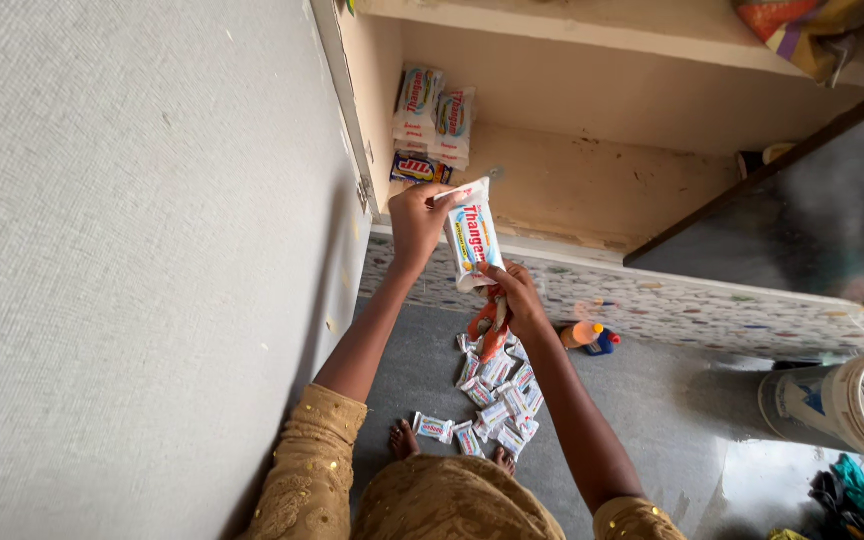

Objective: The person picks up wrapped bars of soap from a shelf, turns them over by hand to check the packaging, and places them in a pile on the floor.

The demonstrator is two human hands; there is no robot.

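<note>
My left hand (416, 218) grips the top end of a white soap packet (472, 236) with blue and red print, held up in front of a shelf niche. Under the packet's lower end is my right hand (517, 298), which also clutches an orange plastic wrapper (490, 325) hanging down. Several similar packets (435, 118) are stacked at the back left of the wooden shelf (592, 190). Down on the grey floor, between my arms, lies a heap of several small white packets (497, 395).
A grey wall (132, 270) fills the left side. A small orange and blue bottle (587, 335) lies on the floor by the tiled ledge (712, 305). A white bucket (842, 405) with cloth stands at right. A dark cupboard door (812, 215) hangs open at right.
</note>
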